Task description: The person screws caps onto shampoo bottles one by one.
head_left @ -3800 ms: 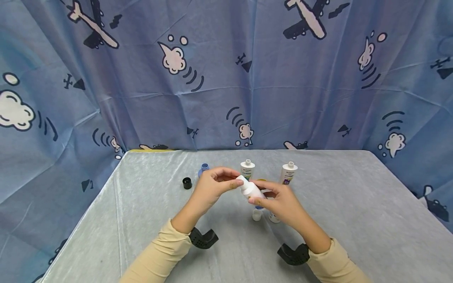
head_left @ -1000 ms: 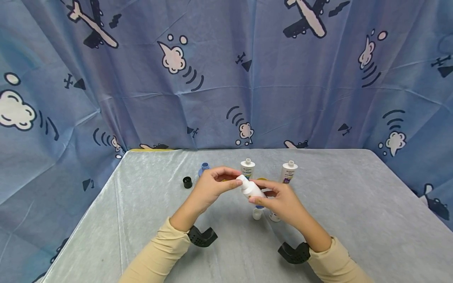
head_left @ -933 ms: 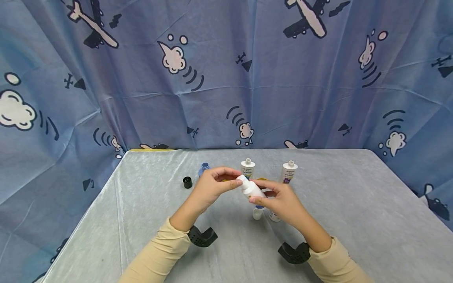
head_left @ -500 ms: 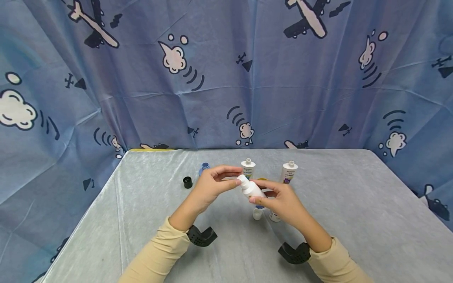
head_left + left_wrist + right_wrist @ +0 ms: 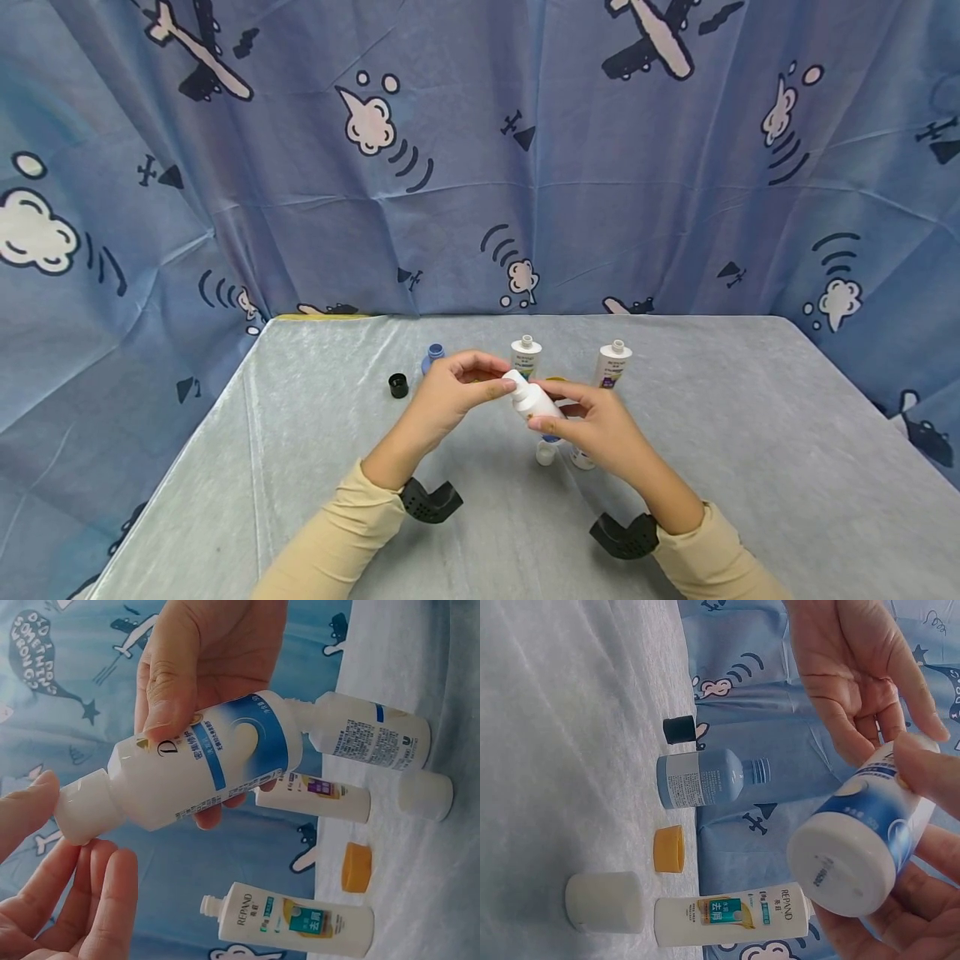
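Note:
My left hand [image 5: 444, 402] pinches the white cap [image 5: 90, 806] of a small white bottle [image 5: 202, 769] with a blue label. My right hand [image 5: 592, 422] grips the body of that bottle from the other side. In the head view the bottle is held tilted above the table, its cap pointing up and left. The right wrist view shows the bottle's base [image 5: 841, 864] facing the camera, while the cap end is mostly hidden by fingers.
Uncapped bottles stand around the hands: a blue one [image 5: 701, 778], a white REPAND bottle [image 5: 300, 921], one with a purple label [image 5: 612, 367], and another white one [image 5: 375, 733]. Loose caps sit on the grey cloth: black [image 5: 398, 385], yellow [image 5: 669, 849] and white [image 5: 546, 453].
Half a second ago the left fingers were straighter and spread off the cap; now they are back around it. The right hand and bottle have stayed in nearly the same place.

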A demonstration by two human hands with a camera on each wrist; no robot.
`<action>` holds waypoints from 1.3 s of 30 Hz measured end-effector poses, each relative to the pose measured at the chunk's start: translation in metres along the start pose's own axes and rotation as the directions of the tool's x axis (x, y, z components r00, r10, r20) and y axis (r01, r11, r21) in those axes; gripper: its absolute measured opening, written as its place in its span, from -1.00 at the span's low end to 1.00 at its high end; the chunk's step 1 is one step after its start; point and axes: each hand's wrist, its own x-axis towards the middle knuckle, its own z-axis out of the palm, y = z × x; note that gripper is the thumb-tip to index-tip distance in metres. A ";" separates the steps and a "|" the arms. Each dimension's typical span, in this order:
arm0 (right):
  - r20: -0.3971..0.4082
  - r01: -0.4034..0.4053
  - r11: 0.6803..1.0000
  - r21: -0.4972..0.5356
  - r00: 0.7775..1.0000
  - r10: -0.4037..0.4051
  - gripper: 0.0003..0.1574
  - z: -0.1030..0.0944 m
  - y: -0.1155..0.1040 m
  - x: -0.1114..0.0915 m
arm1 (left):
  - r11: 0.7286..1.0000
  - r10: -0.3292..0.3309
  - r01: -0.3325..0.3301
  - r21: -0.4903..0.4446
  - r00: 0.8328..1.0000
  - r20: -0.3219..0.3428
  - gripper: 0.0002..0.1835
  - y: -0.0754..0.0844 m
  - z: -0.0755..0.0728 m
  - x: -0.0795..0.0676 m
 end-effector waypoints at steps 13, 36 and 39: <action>0.007 0.005 1.000 -0.006 1.000 -0.005 -0.45 -0.001 -0.001 0.001 | 0.999 0.031 -0.028 -0.043 0.997 0.067 -0.66 -0.001 -0.002 0.000; 0.001 -0.008 1.000 0.001 1.000 0.008 -0.45 -0.002 0.000 0.000 | 1.000 0.008 -0.007 -0.017 0.999 0.033 -0.63 0.002 0.001 0.000; 0.002 -0.007 1.000 0.007 1.000 0.007 -0.45 -0.002 -0.001 -0.001 | 1.000 0.009 -0.008 -0.023 0.999 0.036 -0.67 0.002 0.002 -0.001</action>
